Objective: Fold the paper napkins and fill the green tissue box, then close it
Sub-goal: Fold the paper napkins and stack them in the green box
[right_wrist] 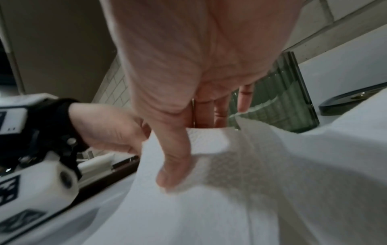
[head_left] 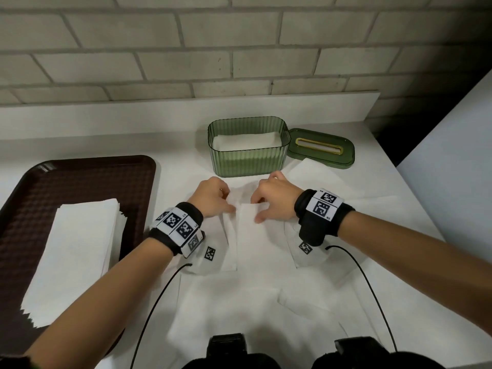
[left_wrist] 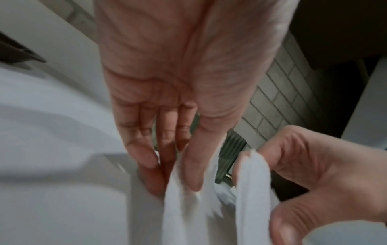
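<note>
A white paper napkin (head_left: 249, 235) lies on the counter in front of the green ribbed tissue box (head_left: 249, 149), which stands open with folded napkins inside. My left hand (head_left: 213, 195) pinches the napkin's left flap (left_wrist: 184, 199) between thumb and fingers. My right hand (head_left: 274, 199) pinches the right flap (right_wrist: 209, 145), thumb on top. Both flaps are raised toward the middle. The box's green lid (head_left: 320, 150), with a gold slot, lies flat just right of the box.
A dark brown tray (head_left: 34, 198) at the left holds a stack of unfolded white napkins (head_left: 74, 254). More loose napkins (head_left: 239, 315) lie spread on the white counter near me. A brick wall (head_left: 186, 49) runs behind; the counter's right edge drops off.
</note>
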Action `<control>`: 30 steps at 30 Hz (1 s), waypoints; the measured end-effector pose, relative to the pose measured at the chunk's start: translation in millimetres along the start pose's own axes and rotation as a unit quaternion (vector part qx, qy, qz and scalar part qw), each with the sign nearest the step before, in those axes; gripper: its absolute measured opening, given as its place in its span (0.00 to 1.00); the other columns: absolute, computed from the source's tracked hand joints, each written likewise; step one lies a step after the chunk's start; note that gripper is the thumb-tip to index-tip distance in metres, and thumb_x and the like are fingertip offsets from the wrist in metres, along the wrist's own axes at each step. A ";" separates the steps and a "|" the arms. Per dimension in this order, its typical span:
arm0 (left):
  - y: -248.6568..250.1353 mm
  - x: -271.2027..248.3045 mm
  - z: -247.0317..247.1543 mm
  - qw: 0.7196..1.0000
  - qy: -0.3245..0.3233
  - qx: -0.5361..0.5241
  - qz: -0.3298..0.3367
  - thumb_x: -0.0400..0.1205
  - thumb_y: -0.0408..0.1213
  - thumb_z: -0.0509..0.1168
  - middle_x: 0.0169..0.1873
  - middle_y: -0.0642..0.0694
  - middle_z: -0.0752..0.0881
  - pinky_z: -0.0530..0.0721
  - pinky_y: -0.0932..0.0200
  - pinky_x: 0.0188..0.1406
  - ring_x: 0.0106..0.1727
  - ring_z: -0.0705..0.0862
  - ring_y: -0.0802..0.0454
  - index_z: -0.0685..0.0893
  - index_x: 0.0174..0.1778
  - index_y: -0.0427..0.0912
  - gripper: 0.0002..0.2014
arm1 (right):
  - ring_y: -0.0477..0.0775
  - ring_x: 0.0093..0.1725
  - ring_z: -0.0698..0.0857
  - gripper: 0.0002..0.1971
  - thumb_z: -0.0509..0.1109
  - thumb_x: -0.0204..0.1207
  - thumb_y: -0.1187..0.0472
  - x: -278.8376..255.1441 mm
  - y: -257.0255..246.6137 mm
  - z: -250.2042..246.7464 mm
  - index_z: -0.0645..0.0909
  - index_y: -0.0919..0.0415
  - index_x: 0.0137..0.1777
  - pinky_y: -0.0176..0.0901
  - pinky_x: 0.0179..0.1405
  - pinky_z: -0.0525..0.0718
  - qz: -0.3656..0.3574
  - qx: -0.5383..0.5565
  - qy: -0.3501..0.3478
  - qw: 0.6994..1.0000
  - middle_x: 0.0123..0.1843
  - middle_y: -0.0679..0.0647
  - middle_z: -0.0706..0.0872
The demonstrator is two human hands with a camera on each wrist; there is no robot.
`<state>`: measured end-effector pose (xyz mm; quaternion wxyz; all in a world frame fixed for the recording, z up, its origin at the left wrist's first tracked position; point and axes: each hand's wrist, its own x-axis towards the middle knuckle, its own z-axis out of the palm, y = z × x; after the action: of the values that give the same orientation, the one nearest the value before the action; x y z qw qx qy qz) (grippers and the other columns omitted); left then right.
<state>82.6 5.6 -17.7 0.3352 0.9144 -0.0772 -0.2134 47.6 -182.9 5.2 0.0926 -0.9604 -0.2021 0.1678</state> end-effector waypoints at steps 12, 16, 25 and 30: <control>8.5 -19.2 -11.1 0.972 -0.014 -0.214 0.096 0.85 0.31 0.62 0.35 0.38 0.88 0.85 0.59 0.35 0.35 0.85 0.47 0.87 0.54 0.35 0.09 | 0.52 0.62 0.78 0.12 0.81 0.67 0.47 17.0 3.3 -31.2 0.89 0.53 0.44 0.52 0.69 0.69 -0.029 0.068 0.099 0.992 0.60 0.46 0.86; 13.6 -28.8 -13.2 0.958 0.008 -0.275 0.078 0.86 0.55 0.55 0.37 0.47 0.89 0.85 0.60 0.36 0.34 0.87 0.56 0.84 0.55 0.40 0.22 | 0.46 0.45 0.84 0.14 0.85 0.63 0.54 14.4 4.0 -40.4 0.90 0.59 0.45 0.34 0.48 0.79 0.022 0.236 0.171 0.956 0.43 0.49 0.89; -11.5 -34.6 -28.9 0.985 0.135 -0.019 0.108 0.70 0.45 0.79 0.36 0.56 0.88 0.79 0.71 0.34 0.39 0.86 0.56 0.89 0.43 0.49 0.10 | 0.58 0.42 0.87 0.32 0.84 0.60 0.72 -4.6 25.1 -42.2 0.79 0.57 0.64 0.51 0.47 0.86 -0.009 0.479 0.233 0.846 0.44 0.69 0.90; 2.2 -51.5 -38.8 0.967 0.215 0.056 0.124 0.78 0.48 0.71 0.26 0.51 0.87 0.85 0.55 0.38 0.21 0.86 0.57 0.84 0.37 0.51 0.08 | 0.42 0.41 0.87 0.12 0.86 0.61 0.65 -8.6 31.3 -26.4 0.88 0.56 0.42 0.39 0.48 0.84 0.020 0.390 0.239 0.889 0.40 0.47 0.90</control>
<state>53.5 41.1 27.7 0.3157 0.9394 -0.1285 0.0359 60.8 -217.7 24.4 0.5018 -0.8619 -0.0733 0.0002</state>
